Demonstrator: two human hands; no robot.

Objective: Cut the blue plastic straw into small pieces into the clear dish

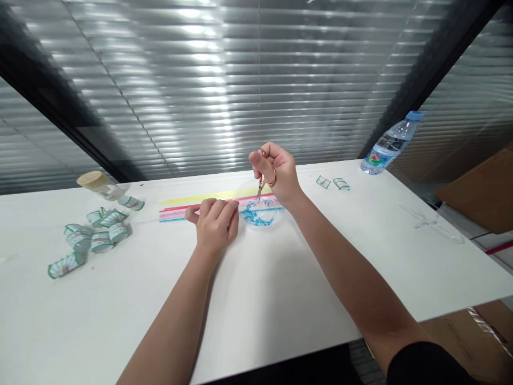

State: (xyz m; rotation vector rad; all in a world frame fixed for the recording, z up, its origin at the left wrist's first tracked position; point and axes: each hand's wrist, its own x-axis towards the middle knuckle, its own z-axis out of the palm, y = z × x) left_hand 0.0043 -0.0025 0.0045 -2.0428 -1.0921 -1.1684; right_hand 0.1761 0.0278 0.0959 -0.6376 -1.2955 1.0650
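My right hand (276, 170) is closed on a small pair of gold scissors (262, 184), blades pointing down over a clear shallow dish (276, 213) that holds several short blue straw pieces (254, 215). My left hand (214, 222) rests on the white table (256, 299) with its fingers curled, pinching what looks like a thin clear straw (239, 193) that reaches toward the scissors. A row of long coloured straws (176, 209), yellow, pink and blue, lies on the table just behind my left hand.
Several curled paper labels (92, 238) lie at the left, near a tipped jar with a beige lid (98, 183). Two more labels (332, 183) and a water bottle (388, 145) sit at the back right. A clear plastic piece (435, 224) lies at the right edge. Blinds fill the background.
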